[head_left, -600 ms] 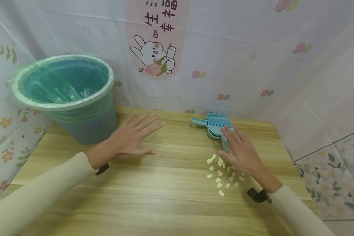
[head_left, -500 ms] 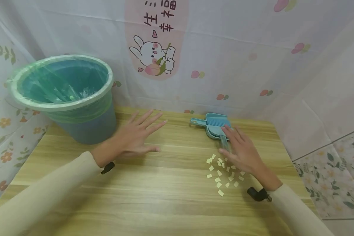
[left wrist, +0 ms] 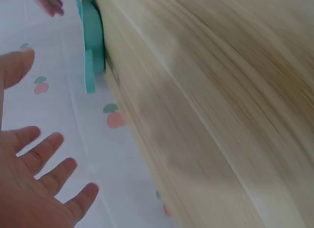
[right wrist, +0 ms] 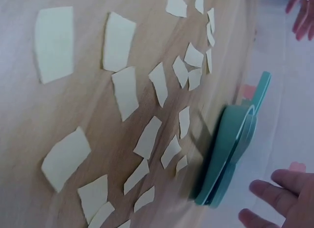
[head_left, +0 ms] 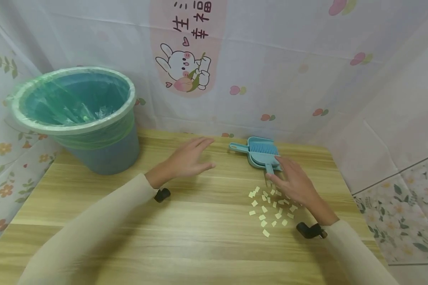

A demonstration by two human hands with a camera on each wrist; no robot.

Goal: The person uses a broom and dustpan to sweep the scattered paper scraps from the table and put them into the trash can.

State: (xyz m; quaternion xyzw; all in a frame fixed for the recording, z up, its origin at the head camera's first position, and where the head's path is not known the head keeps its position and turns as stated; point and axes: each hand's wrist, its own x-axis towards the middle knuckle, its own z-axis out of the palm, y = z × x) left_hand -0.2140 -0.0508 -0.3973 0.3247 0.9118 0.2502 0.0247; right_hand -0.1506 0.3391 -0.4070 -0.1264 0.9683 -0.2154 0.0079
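Observation:
A blue dustpan (head_left: 251, 160) lies near the back of the table, its handle pointing left. On top of it rests a small matching brush (head_left: 263, 158), bristles toward the wall and handle toward me. My right hand (head_left: 295, 183) hovers beside the brush handle, fingers extended and holding nothing. In the right wrist view its fingers (right wrist: 274, 196) are apart from the dustpan. Left of the dustpan, my left hand (head_left: 187, 160) reaches over the table with fingers spread and nothing in them. Several pale yellow paper scraps (head_left: 264, 217) are scattered below the brush, some partly under the right hand.
At the back left stands a blue bin (head_left: 110, 158) with a pale rim and a green plastic liner. A printed white cloth (head_left: 271, 59) hangs behind the wooden table (head_left: 185, 237). Black cameras sit on both wrists.
My left hand has moved right, away from the bin and toward the dustpan handle. The right hand has shifted only slightly near the brush handle. Dustpan, brush and scraps stay put.

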